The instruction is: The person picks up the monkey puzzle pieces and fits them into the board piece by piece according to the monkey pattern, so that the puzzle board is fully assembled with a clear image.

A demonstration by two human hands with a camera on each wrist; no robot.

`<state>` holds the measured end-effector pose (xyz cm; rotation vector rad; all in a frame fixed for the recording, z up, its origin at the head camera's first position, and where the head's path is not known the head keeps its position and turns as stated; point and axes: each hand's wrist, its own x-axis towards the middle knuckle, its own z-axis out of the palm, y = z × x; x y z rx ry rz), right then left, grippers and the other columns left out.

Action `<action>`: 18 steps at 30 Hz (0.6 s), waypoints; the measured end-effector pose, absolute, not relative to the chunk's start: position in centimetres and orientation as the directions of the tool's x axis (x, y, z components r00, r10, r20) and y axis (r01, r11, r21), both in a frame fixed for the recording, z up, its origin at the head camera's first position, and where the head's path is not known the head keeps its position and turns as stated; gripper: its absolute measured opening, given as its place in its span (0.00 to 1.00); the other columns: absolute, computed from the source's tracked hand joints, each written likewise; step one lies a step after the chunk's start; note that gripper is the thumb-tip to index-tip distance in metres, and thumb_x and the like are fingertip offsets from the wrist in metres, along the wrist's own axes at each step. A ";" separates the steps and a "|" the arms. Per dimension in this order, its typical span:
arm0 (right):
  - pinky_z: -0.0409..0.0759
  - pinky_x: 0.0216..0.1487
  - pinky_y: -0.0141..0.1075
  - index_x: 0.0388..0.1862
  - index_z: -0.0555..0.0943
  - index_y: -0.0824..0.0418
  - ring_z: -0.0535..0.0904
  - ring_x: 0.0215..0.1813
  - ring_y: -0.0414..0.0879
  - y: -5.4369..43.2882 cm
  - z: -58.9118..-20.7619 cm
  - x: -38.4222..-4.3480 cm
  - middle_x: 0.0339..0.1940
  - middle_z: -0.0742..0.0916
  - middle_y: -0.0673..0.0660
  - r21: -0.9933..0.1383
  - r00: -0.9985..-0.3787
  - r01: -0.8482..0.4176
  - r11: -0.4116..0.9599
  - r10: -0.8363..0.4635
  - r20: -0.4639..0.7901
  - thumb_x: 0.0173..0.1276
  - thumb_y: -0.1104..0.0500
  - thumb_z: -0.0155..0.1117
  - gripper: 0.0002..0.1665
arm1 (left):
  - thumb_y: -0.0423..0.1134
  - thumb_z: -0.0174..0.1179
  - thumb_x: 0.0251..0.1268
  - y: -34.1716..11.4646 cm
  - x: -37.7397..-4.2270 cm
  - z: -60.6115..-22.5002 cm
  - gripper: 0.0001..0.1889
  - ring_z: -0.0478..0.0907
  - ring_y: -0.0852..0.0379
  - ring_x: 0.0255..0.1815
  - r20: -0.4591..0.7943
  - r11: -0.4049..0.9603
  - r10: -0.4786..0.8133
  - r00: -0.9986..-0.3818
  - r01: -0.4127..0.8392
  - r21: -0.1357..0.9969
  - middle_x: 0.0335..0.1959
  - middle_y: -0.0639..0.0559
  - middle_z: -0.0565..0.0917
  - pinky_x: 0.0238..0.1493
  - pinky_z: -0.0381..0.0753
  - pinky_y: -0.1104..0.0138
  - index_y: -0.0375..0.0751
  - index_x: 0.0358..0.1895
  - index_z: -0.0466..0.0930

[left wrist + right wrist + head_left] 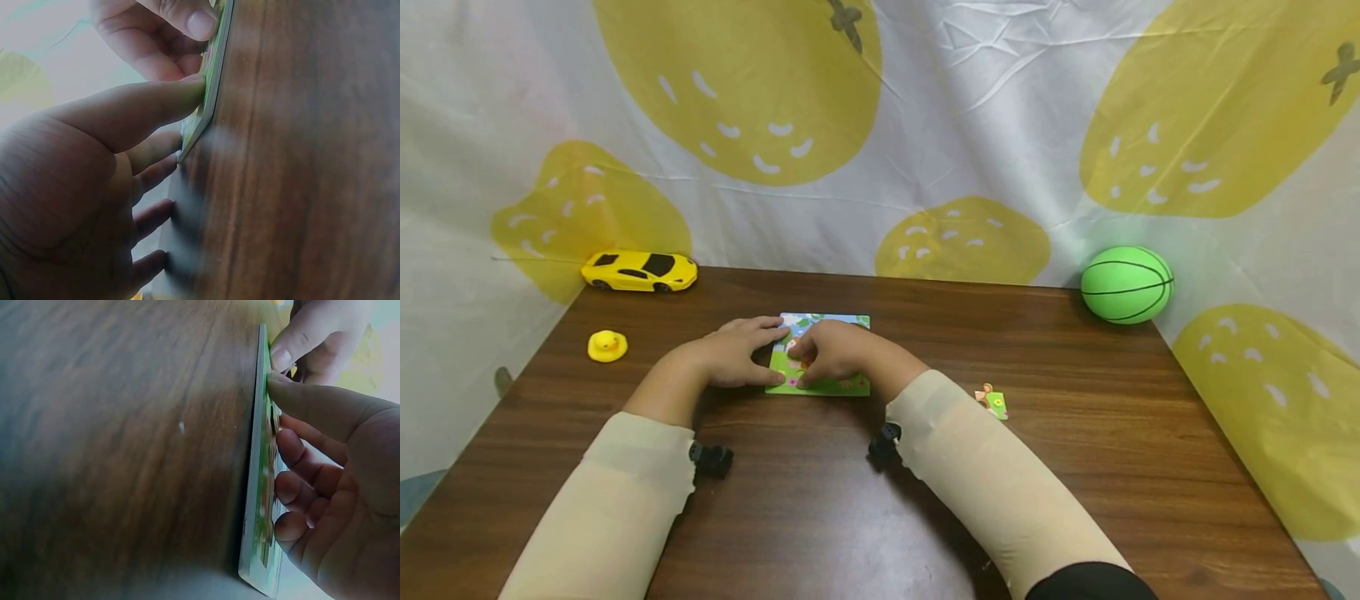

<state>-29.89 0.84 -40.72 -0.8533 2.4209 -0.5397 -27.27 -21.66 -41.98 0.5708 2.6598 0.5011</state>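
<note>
A small puzzle board [850, 388] with a green and blue picture lies flat on the table. My left hand [735, 353] is at its left side, thumb on the front left corner and the other fingers spread towards the back edge. Over the middle of the board, my right hand [835, 353] has its fingers bent down. Its thumb and index finger pinch a puzzle piece [273, 420] at the board's surface, mostly hidden by the hand. Both thumbs are close together in the right wrist view. A loose puzzle piece [994, 402] lies right of the board, beside the right forearm.
On the brown wooden table [790, 517], a yellow toy car [640, 272] stands at the back left, with a yellow rubber duck [607, 346] in front of it. A green ball [1126, 285] sits at the back right corner. A patterned cloth [820, 225] hangs behind.
</note>
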 end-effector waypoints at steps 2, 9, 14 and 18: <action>0.82 0.30 0.33 0.70 0.85 0.55 0.78 0.22 0.39 0.8 -40.7 -29.9 0.45 0.90 0.50 -0.514 -0.656 -0.476 0.714 -0.677 -0.334 0.70 0.53 0.78 0.30 | 0.60 0.67 0.71 -21.7 -27.2 -41.9 0.48 0.45 0.30 0.89 -0.281 0.855 0.448 -0.848 0.315 0.413 0.91 0.46 0.51 0.81 0.51 0.26 0.48 0.88 0.56; 0.81 0.33 0.32 0.75 0.81 0.53 0.78 0.26 0.38 1.0 -40.8 -30.3 0.52 0.92 0.52 -0.492 -0.641 -0.502 0.711 -0.688 -0.340 0.78 0.55 0.69 0.28 | 0.62 0.67 0.70 -21.6 -27.2 -41.8 0.49 0.45 0.29 0.89 -0.282 0.853 0.448 -0.848 0.312 0.418 0.91 0.46 0.51 0.82 0.51 0.26 0.49 0.88 0.56; 0.77 0.35 0.30 0.70 0.85 0.48 0.75 0.28 0.38 0.7 -40.8 -30.3 0.54 0.93 0.50 -0.463 -0.694 -0.476 0.747 -0.643 -0.324 0.82 0.56 0.63 0.21 | 0.62 0.67 0.70 -21.6 -27.2 -41.8 0.49 0.44 0.29 0.89 -0.289 0.854 0.446 -0.847 0.307 0.420 0.91 0.46 0.51 0.82 0.50 0.26 0.49 0.88 0.56; 0.78 0.40 0.30 0.66 0.88 0.46 0.77 0.32 0.36 0.5 -40.7 -30.3 0.50 0.94 0.46 -0.441 -0.716 -0.467 0.766 -0.620 -0.320 0.80 0.54 0.67 0.19 | 0.61 0.67 0.70 -21.6 -27.2 -41.7 0.49 0.44 0.29 0.89 -0.291 0.853 0.448 -0.845 0.307 0.421 0.91 0.46 0.51 0.82 0.51 0.27 0.49 0.88 0.56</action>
